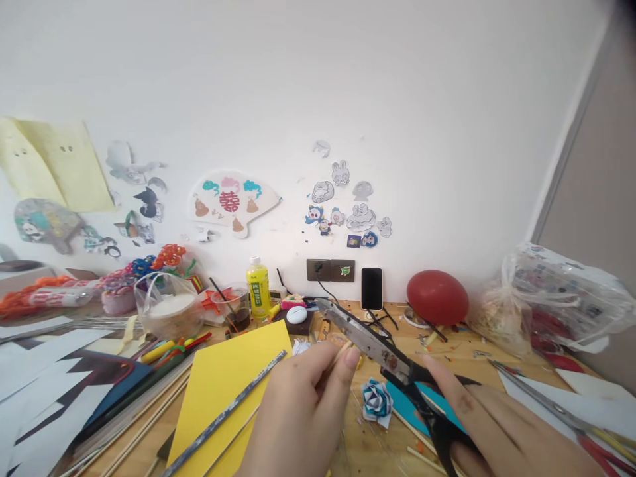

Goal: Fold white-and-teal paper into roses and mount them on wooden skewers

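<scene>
My right hand (497, 424) grips black-handled scissors (377, 351), whose metal blades point up and left over the wooden table (450, 348). My left hand (303, 411) is closed in a pinch on a thin wooden stick (342, 349) held right at the scissor blades. Just below the blades, a small blue-and-white folded paper flower (376, 399) lies on the table. A yellow sheet of paper (223, 391) lies to the left of my left hand, and a long dark metal rod (226, 414) rests across it.
A red balloon (437, 297), a black phone (371, 289) and a yellow bottle (258, 288) stand at the wall. Plastic bags (556, 298) fill the right side. Sticks, pens and cut paper (59, 391) crowd the left. A second pair of scissors (556, 411) lies at right.
</scene>
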The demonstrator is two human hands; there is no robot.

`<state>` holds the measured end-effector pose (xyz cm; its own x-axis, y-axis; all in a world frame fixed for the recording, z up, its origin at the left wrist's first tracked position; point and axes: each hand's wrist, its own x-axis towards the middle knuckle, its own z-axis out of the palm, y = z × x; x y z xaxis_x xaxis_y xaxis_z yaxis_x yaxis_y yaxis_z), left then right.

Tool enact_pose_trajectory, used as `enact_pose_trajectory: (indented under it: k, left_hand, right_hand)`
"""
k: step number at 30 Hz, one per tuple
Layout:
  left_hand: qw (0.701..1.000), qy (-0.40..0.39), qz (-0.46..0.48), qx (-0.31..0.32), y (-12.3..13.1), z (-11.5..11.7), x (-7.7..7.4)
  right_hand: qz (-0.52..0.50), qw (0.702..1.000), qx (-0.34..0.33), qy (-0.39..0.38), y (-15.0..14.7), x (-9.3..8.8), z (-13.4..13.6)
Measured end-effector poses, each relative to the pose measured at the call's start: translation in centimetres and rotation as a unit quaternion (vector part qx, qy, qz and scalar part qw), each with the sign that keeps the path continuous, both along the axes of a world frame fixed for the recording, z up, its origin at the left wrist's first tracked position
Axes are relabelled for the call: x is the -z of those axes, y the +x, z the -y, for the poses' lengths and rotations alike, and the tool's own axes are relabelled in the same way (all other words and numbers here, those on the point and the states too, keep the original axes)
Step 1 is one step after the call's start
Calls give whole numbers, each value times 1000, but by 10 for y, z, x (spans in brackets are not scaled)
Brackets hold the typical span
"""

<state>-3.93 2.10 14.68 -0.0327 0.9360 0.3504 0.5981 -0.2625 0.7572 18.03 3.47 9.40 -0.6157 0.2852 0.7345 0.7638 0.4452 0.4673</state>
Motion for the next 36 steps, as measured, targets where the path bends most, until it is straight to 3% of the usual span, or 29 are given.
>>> enact_pose_trajectory:
  k: [4,8,14,18,21,24,27,31,36]
  left_hand:
    - [995,-18,95,28,-1,-4,3]
    - [962,-75,247,86,-1,-4,4]
    - [938,-60,329,86,2,2,0]
    - [916,-106,367,124,3,7,-3]
    - [926,-101,341,129,2,7,0]
    - [963,-38,253,85,3,5,5]
    - [981,29,185,43,4,4,6]
    - [989,84,119,12,5,5,1]
    - [992,85,88,13,6,5,-2]
  right_hand:
    - [-31,999,34,-18,6,3,-5]
    - [-69,996,55,-16,5,-3,-9]
    - [-71,996,49,-12,-7,-12,-5]
    - [-64,997,44,-7,-10,-12,-3]
    - [-69,997,41,-1,-10,-13,-1]
    - [-71,997,31,-6,-9,-14,-1]
    - [-82,996,24,-11,-8,-12,0]
    - [-90,996,23,0,-8,-10,2]
    - [-85,996,20,22,-10,-9,2]
